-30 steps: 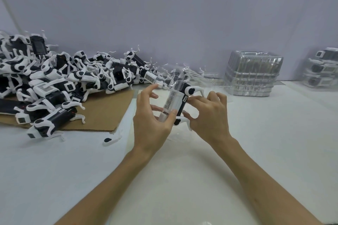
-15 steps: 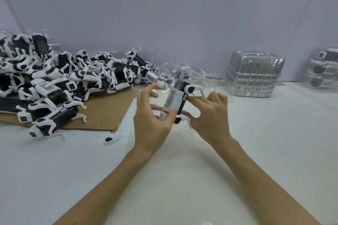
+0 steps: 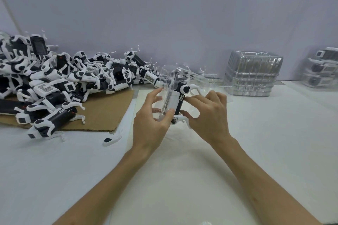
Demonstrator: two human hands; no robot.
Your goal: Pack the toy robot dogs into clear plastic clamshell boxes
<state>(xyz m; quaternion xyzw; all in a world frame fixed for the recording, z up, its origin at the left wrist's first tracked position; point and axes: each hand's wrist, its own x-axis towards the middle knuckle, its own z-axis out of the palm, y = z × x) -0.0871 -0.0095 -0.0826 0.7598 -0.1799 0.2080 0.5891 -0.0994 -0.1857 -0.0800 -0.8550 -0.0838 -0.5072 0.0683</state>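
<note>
Toy robot dog [image 3: 177,99] in both hands' closed grip above white table [image 3: 274,133].

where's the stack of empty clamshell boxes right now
In the head view, the stack of empty clamshell boxes sits on the white table at the right rear against the wall, behind the right hand.

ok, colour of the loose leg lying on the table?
White with a black spot; head view.

Soft, even, cool light leaves only faint shadows under the forearms on the white bench [image 3: 274,133]. Wide-angle bending curves the edges. The clear box stack [image 3: 253,74] glints slightly; far corners look soft.
</note>
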